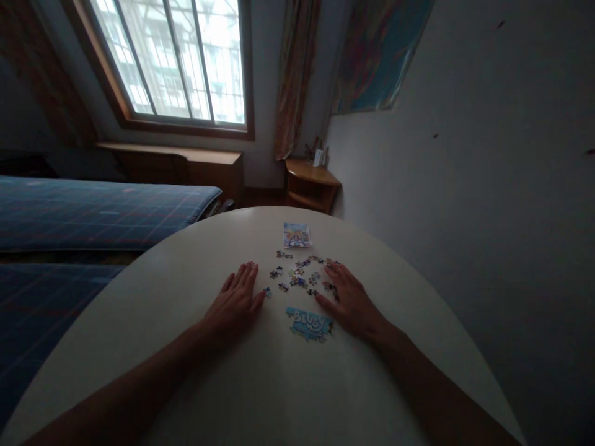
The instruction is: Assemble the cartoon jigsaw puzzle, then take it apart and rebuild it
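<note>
My left hand (240,294) lies flat on the white table, fingers stretched forward, its thumb close to a small blue puzzle piece (267,292). On the other side, my right hand (346,298) rests palm down with its thumb apart from the fingers, at the edge of the loose pieces; some may be partly covered by it. Several loose puzzle pieces (298,282) are scattered between the two hands. Nearer to me is a joined section of puzzle (309,325), light blue with the lettering "Bluey". Beyond the pieces lies a small picture card (296,235).
The round white table (223,384) fills the foreground. To the left stands a bed with a blue plaid mattress (102,207). A wooden corner shelf (311,173) is past the far edge, and a plain wall (465,204) runs along the right.
</note>
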Tool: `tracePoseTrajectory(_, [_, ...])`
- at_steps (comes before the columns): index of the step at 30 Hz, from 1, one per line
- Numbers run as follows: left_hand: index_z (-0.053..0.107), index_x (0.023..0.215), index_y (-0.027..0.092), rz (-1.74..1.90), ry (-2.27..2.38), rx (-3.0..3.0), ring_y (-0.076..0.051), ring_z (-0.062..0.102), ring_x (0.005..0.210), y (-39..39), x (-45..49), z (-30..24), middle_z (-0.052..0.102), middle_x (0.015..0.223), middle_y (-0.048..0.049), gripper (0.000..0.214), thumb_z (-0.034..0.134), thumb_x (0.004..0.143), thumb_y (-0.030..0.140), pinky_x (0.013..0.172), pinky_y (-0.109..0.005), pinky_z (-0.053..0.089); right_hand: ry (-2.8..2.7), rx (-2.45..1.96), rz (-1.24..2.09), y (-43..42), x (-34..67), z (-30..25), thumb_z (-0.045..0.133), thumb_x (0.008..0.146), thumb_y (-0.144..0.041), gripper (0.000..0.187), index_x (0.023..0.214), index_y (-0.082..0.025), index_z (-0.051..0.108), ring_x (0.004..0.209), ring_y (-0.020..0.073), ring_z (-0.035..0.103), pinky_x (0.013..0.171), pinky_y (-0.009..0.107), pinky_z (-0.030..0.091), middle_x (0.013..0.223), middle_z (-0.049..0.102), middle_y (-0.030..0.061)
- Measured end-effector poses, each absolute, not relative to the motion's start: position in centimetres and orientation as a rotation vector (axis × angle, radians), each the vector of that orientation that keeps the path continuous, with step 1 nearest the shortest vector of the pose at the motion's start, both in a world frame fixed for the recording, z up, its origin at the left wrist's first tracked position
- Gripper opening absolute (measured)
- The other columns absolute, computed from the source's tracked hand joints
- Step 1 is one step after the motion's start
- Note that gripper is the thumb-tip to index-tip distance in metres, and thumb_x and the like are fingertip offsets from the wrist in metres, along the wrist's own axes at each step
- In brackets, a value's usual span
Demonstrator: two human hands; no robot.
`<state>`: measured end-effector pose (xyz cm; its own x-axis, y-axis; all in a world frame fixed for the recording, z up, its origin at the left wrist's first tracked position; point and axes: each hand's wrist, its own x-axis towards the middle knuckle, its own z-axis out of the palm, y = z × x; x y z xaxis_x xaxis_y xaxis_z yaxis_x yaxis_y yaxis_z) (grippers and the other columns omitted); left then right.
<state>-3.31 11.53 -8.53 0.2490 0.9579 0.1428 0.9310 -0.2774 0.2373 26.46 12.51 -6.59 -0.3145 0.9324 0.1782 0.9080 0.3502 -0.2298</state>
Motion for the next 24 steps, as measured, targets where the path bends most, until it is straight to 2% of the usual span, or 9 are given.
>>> tracePoseTrajectory(2, [0.02,0.153,0.008,0.447,1.761,2.374,-0.026,0.02,0.149,12.1,-3.9,-8.2,0.025,0.16,-0.014,0.065,0.032,0.095,0.033,0.121,-0.045,0.022,-2.327,-1.578,0.124,12.7,26.7,-6.7,0.041,0.094,-0.06,0.073,0.15,-0.014,0.037,0.148,0.0287,0.023,0.121,0.047,0.023,0.16,0.03,0.012])
tracePoseTrajectory(5, [0.025,0.151,0.006,0.503,1.88,2.266,-0.025,0.035,0.143,12.7,-5.4,-7.0,0.036,0.155,-0.0154,0.066,0.037,0.09,0.026,0.117,-0.04,0.031,-2.271,-1.549,0.126,13.2,27.2,-7.0,0.043,0.094,-0.051,0.066,0.148,-0.013,0.037,0.145,0.0281,0.031,0.119,0.048,0.027,0.157,0.035,0.0141])
tracePoseTrajectory(8, [0.041,0.144,0.006,0.417,2.007,2.249,-0.029,0.046,0.133,12.9,-7.0,-5.7,0.051,0.144,-0.0164,0.058,0.038,0.089,0.024,0.112,-0.043,0.038,-2.218,-1.56,0.123,13.8,28.0,-7.3,0.044,0.091,-0.041,0.061,0.146,-0.015,0.041,0.141,0.028,0.036,0.117,0.048,0.03,0.153,0.041,0.0143])
tracePoseTrajectory(12, [0.061,0.124,0.016,0.396,1.979,2.297,-0.03,0.057,0.116,12.7,-7.6,-4.9,0.064,0.125,-0.0117,0.041,0.042,0.092,0.031,0.099,-0.044,0.048,-2.118,-1.668,0.089,14.5,29.3,-7.2,0.043,0.09,-0.034,0.055,0.14,-0.012,0.048,0.136,0.0291,0.043,0.115,0.048,0.032,0.146,0.049,0.0157])
tracePoseTrajectory(16, [0.07,0.11,0.022,0.53,1.835,2.356,-0.028,0.059,0.107,12.8,-7.0,-5.3,0.067,0.115,-0.0091,0.033,0.044,0.094,0.036,0.093,-0.044,0.05,-2.029,-1.802,0.032,14.7,30.2,-6.7,0.047,0.088,-0.033,0.051,0.133,-0.01,0.054,0.13,0.0306,0.047,0.11,0.047,0.037,0.139,0.055,0.0171])
tracePoseTrajectory(24, [0.073,0.104,0.023,0.654,1.764,2.388,-0.027,0.059,0.105,13.9,-6.7,-6.2,0.068,0.11,-0.0071,0.027,0.048,0.094,0.031,0.097,-0.044,0.048,-1.995,-1.911,-0.013,14.2,29.9,-6.6,0.051,0.088,-0.035,0.045,0.126,-0.013,0.06,0.118,0.0318,0.054,0.1,0.046,0.043,0.13,0.06,0.0154])
